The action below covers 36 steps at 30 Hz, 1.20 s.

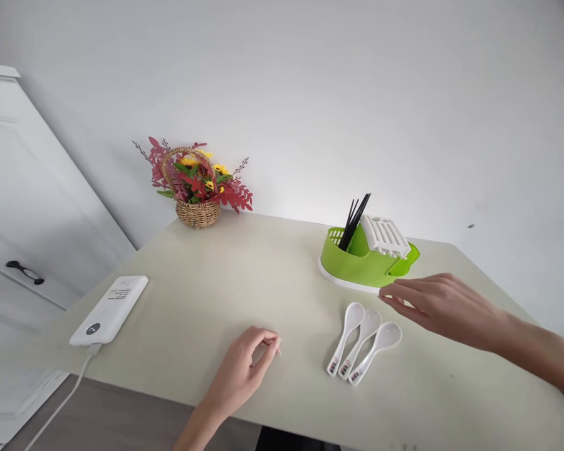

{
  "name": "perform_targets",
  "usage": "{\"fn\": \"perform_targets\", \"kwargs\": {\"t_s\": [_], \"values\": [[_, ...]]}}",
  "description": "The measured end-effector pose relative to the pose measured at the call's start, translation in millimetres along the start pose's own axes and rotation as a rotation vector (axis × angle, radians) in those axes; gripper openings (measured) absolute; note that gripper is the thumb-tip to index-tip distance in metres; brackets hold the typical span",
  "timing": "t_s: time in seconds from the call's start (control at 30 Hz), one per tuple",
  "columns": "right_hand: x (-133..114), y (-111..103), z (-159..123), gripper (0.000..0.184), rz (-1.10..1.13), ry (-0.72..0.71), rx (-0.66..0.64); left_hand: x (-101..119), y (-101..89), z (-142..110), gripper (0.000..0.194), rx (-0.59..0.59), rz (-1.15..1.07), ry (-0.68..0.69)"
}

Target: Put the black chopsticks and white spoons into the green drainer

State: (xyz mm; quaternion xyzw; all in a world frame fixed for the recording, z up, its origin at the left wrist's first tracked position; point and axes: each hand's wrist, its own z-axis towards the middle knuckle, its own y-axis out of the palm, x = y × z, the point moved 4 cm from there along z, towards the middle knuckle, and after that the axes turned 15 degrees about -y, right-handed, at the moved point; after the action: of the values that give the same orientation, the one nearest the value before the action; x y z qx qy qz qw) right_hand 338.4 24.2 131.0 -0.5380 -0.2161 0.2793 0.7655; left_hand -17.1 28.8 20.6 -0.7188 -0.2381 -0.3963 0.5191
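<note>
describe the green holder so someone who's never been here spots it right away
On the pale table, look right, toward the wall. Just beyond three white spoons stands the green holder. It alone has a slotted white top and black sticks poking out.

Three white spoons (360, 344) between two bare hands (444, 305)

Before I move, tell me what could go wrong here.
The right grip is near the three white spoons, so a low sweep might knock them. The black sticks lean in the green caddy, so a bump could shift them. The white cable runs from the power bank over the edge of the table, so a snag might pull it off.
</note>
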Motion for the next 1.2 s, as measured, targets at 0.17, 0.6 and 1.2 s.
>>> {"fn": "perform_targets", "kwargs": {"t_s": [0.17, 0.6, 1.2], "values": [[2.7, 33.1, -64.4, 0.035, -0.104, -0.012, -0.221, 1.8, 1.1, 2.2, 0.033, -0.002, -0.002, -0.037], [-7.3, 89.6, -93.8, 0.041, -0.078, -0.052, -0.305, 6.3, 0.1, 2.6, 0.036, 0.008, -0.016, -0.111], [-26.9, 85.3, -99.0, 0.026, 0.040, -0.082, -0.276, 4.9, -0.7, 3.4, 0.035, 0.031, -0.017, -0.119]]}}
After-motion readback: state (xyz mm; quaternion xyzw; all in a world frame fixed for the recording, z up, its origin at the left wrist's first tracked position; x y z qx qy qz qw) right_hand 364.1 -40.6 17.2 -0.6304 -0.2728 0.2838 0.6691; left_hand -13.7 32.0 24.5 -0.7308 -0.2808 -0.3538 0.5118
